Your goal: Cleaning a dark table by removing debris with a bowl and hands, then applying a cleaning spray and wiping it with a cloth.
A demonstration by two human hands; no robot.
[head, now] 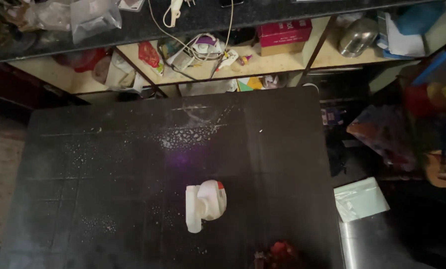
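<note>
Dark wet tabletop (108, 164), white spray bottle (205, 203) lying centre; hands out of view, grip unknowable.

On the dark surface (108, 164) stands 1 white spray bottle (205, 203). Beyond the bottle, on the shelf (277, 62), sit 1 red box (284, 32), 1 steel bowl (357, 36) and 1 red bag (148, 53). Right of the bottle lies 1 pale green sheet (360, 198). Above the shelf lies 1 clear plastic bag (94, 17).
</note>
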